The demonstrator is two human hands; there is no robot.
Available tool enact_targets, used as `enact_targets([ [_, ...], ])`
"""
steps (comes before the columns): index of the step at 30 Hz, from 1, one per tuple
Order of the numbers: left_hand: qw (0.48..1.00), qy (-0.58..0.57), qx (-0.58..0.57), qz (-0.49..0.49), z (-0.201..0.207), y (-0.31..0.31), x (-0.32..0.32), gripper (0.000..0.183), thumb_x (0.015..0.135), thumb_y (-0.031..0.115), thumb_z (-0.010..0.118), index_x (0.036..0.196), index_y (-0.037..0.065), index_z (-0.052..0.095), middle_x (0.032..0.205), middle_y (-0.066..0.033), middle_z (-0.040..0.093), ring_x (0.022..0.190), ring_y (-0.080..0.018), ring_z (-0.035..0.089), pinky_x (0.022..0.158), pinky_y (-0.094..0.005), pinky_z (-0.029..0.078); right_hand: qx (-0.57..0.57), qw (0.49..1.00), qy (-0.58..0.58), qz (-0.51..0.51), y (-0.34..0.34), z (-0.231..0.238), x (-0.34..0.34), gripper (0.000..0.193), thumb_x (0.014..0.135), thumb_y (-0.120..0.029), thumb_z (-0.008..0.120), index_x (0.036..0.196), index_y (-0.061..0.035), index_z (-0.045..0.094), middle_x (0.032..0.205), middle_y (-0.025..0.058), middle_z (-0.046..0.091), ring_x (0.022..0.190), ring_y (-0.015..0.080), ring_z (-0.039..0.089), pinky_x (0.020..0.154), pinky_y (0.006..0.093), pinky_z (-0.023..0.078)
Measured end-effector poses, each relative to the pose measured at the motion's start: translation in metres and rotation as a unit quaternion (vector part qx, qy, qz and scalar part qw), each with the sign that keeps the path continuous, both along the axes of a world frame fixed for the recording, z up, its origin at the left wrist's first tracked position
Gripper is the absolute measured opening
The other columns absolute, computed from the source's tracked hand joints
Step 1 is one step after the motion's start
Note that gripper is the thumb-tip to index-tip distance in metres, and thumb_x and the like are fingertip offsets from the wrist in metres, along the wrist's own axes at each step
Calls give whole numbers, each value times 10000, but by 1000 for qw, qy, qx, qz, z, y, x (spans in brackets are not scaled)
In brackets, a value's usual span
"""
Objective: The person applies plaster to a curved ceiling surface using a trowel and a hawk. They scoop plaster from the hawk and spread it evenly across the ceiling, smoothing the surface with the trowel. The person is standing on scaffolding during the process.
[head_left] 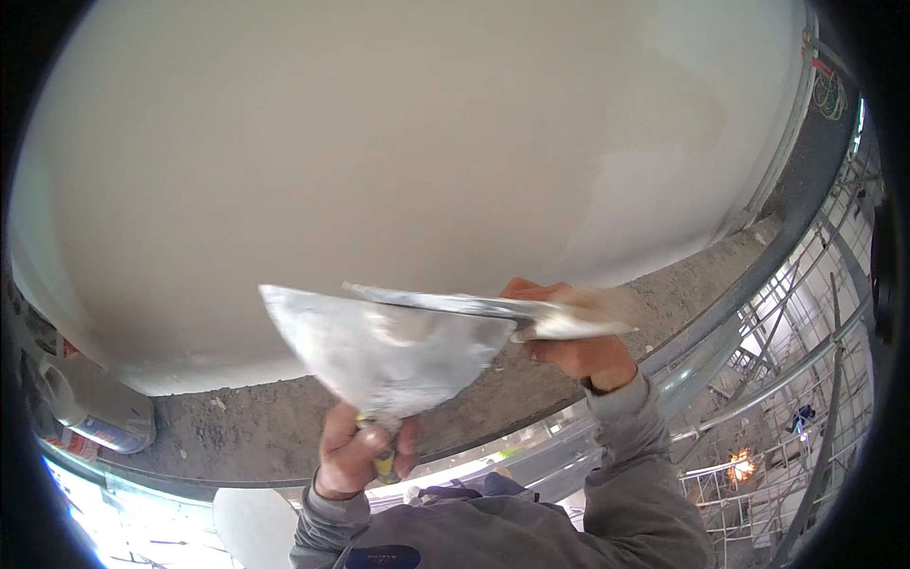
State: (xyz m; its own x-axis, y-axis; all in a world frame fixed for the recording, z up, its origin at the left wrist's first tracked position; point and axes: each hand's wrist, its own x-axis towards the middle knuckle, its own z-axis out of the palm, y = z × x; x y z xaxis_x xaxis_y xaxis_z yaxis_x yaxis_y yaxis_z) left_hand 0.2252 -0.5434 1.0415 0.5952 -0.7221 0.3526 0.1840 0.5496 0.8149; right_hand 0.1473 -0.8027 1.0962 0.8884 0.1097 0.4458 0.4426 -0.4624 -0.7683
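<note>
Before me is a pale wall [360, 142], with a darker, damp-looking coat over much of it and lighter patches toward the right. My left hand [355, 453] is closed around the handle of a wide putty knife [408, 356], whose flared metal blade is smeared with whitish material. A plastering trowel [464, 304], seen nearly edge-on, is gripped by my right hand [578, 356]; its handle side is blurred. The trowel lies along the upper edge of the putty knife's blade, touching or very close to it; I cannot tell which.
A rough, dusty ledge [256, 417] runs along the wall's foot. On its left end stands a white plastic bucket [100, 403]. A curved metal rail [796, 228] bounds the ledge, with metal scaffold bars [787, 379] beyond and bright sparks [741, 466] far below.
</note>
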Motion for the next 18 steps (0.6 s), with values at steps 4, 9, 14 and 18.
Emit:
enact_targets([
  [4, 972, -75, -47, 216, 1, -2, -5, 587, 863, 356, 537, 1174, -94, 324, 572, -108, 498, 376, -180, 491, 299, -288, 409, 151, 956, -10, -251, -55, -9, -23, 471, 575, -13, 634, 1032, 39, 533, 951, 131, 561, 880, 194, 548, 718, 283, 451],
  [9, 937, 9, 69, 341, 4, -33, -31, 362, 856, 355, 554, 1023, 47, 463, 585, -22, 456, 371, -101, 386, 288, -222, 298, 368, 798, -186, -440, -223, 37, -81, 561, 588, -41, 650, 1094, 58, 429, 965, 154, 515, 883, 270, 547, 750, 353, 470],
  [14, 910, 77, 89, 398, -5, -76, -59, 361, 841, 400, 571, 975, 72, 504, 565, 2, 418, 370, -97, 373, 278, -231, 292, 114, 751, -261, -596, -458, 108, -142, 342, 672, -47, 553, 1009, 14, 547, 762, 104, 560, 726, 228, 560, 692, 342, 459],
  [18, 911, 113, 101, 385, -24, -95, -64, 368, 833, 419, 579, 972, 85, 517, 561, 12, 403, 366, -98, 369, 274, -231, 287, 18, 654, -240, -717, -614, 132, -169, 468, 729, -64, 512, 1195, -34, 531, 908, 149, 626, 836, 256, 602, 771, 334, 468],
])
